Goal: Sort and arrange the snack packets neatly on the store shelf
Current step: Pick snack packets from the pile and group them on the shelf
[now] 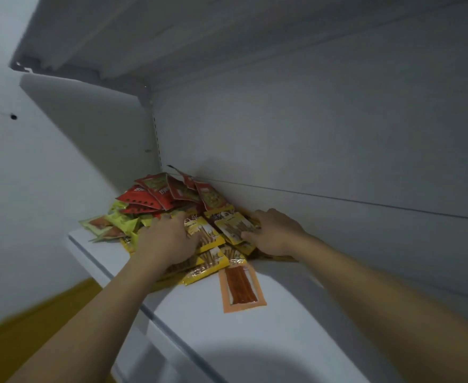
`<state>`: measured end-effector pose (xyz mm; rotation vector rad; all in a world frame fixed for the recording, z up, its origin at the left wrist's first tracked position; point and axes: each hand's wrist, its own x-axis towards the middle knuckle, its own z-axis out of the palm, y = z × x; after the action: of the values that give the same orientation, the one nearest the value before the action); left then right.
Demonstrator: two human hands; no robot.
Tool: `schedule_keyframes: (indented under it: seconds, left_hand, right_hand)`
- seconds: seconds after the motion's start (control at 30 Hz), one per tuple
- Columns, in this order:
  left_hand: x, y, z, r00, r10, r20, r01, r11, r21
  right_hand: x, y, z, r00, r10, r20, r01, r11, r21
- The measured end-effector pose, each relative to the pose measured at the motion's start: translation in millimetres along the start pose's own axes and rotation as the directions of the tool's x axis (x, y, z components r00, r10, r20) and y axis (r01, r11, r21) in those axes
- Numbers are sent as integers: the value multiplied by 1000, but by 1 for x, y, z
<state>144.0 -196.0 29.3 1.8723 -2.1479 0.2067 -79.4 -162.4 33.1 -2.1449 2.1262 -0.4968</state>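
Lying beneath fingers (255, 216): yellow packets (205, 231).

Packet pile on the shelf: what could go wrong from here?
1. The green packets lie at the left end of the shelf; the left hand, pressing nearby, could nudge them off.
2. The red packets lean loosely at the back; pulling out the yellow packets that the right hand grips may topple them.

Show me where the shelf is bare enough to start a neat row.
Bare shelf lies right of and in front of the orange stick packet, beneath the right forearm. Crowded: the back-left corner, heaped with red packets, green packets and yellow packets.
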Motion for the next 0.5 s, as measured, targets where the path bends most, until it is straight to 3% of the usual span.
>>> schedule_keyframes:
  seconds: [0.2, 0.27, 0.4, 0.5]
  left_hand:
    - [44, -23, 23, 985, -2, 171, 3, 1000, -7]
    - [56, -25, 31, 984, 14, 175, -1, 997, -71]
    - [68, -29, 52, 994, 64, 94, -53, 993, -110]
    - [70, -31, 68, 995, 94, -44, -100, 980, -174]
  right_hand:
    - [48, -37, 37, 980, 195, -49, -182, 963, 198]
    - [54, -40, 54, 959, 260, -114, -239, 956, 172]
    - [53, -42, 90, 908, 310, -284, -297, 951, 88]
    - [55, -37, 97, 901, 319, -294, -290, 947, 138]
